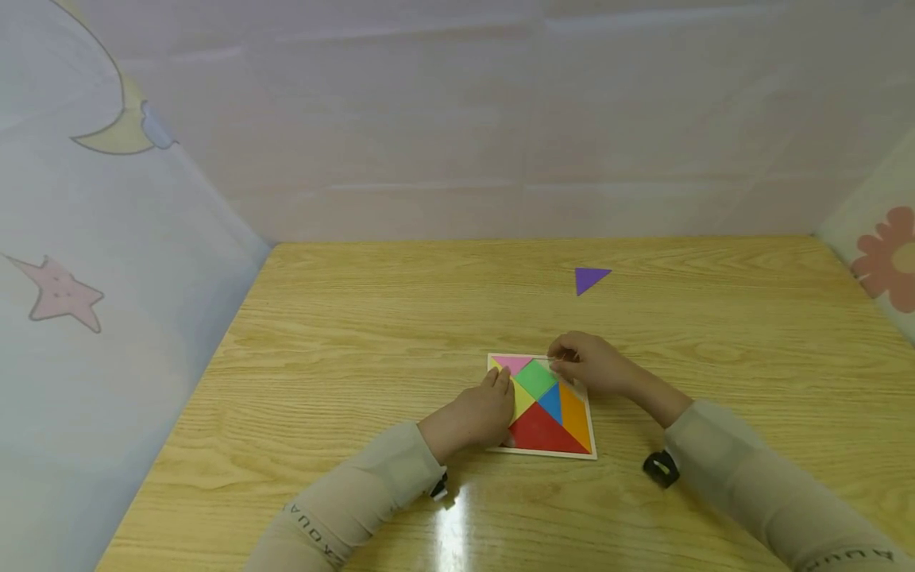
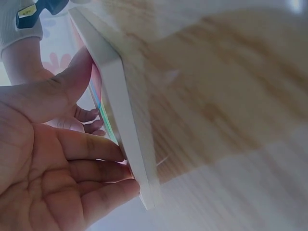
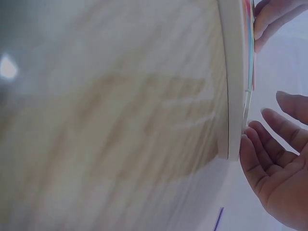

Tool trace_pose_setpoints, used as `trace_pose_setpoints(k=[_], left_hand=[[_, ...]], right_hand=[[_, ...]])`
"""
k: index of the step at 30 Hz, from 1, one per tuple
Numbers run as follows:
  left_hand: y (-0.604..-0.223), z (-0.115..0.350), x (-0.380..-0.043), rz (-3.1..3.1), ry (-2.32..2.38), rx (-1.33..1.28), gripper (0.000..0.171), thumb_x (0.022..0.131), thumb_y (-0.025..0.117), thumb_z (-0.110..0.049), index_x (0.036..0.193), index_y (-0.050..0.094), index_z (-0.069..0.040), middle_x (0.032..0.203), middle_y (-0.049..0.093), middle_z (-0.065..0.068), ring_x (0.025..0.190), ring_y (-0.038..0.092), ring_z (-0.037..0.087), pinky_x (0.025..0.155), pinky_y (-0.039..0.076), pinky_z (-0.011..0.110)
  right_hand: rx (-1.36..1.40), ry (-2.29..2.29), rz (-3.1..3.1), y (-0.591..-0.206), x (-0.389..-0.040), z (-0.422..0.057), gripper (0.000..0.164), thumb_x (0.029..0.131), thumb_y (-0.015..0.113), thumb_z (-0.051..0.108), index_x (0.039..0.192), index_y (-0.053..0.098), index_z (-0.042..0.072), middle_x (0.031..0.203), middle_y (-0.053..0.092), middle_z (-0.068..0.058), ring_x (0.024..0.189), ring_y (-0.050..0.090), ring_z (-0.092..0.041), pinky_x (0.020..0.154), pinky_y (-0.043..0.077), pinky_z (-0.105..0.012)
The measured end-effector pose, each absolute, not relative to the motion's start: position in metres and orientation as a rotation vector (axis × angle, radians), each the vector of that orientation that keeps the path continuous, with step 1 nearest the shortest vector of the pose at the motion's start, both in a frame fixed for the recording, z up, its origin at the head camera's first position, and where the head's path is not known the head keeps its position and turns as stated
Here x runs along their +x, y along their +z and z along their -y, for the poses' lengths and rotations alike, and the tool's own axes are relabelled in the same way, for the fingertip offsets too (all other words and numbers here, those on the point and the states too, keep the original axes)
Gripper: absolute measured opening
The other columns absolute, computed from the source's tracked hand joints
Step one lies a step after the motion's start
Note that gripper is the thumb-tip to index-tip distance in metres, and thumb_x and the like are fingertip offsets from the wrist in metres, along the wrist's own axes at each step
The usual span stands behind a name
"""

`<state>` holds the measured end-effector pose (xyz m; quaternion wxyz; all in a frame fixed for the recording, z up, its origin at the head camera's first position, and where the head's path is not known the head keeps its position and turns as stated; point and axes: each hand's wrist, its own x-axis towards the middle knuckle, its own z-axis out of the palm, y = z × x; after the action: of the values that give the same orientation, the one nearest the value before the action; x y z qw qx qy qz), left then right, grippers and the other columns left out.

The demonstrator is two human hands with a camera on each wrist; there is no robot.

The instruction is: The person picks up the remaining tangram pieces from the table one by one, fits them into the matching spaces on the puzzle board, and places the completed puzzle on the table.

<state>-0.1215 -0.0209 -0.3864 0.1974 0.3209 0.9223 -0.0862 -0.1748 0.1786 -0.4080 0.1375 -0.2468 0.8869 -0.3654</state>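
A square tangram tray (image 1: 542,454) with a pale rim lies on the table, holding flat pieces: a pink piece (image 1: 512,364), a green square (image 1: 536,380), a yellow piece (image 1: 523,400), a blue triangle (image 1: 552,403), an orange piece (image 1: 574,417) and a red triangle (image 1: 545,431). My left hand (image 1: 488,409) rests over the tray's left side, fingers extended; the left wrist view shows its fingertips (image 2: 130,185) against the edge. At the far right corner, my right hand (image 1: 589,361) touches the tray with bent fingers, its thumb (image 3: 291,105) apart from them.
A purple triangle (image 1: 589,279) lies by itself beyond the tray, towards the back of the wooden table (image 1: 343,318). Printed cloth walls (image 1: 457,143) stand along the back and sides. A black strap (image 1: 661,469) sits below the right sleeve.
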Motion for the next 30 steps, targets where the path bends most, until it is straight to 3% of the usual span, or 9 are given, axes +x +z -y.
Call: trace_pose_setpoints(k=[11, 30], left_hand=[[-0.385, 0.021, -0.122, -2.562, -0.218, 0.896, 0.075, 0.078, 0.055, -0.045, 0.131, 0.032, 0.004, 0.138, 0.022, 0.016, 0.126, 0.021, 0.026, 0.086, 0.04, 0.025], [-0.385, 0.023, -0.122, -2.546, -0.197, 0.91, 0.075, 0.079, 0.054, -0.044, 0.131, 0.031, 0.005, 0.138, 0.021, 0.018, 0.126, 0.019, 0.028, 0.092, 0.033, 0.024]], right_hand=[[-0.638, -1.025, -2.61, -0.406, -0.186, -0.189, 0.021, 0.084, 0.054, 0.01, 0.1, 0.057, -0.004, 0.092, 0.056, -0.01, 0.086, 0.051, -0.023, 0.075, 0.043, -0.039], [-0.55, -0.97, -2.626, -0.406, -0.21, -0.201, 0.024, 0.084, 0.055, 0.014, 0.098, 0.055, -0.005, 0.09, 0.055, -0.011, 0.079, 0.05, -0.022, 0.069, 0.043, -0.035]])
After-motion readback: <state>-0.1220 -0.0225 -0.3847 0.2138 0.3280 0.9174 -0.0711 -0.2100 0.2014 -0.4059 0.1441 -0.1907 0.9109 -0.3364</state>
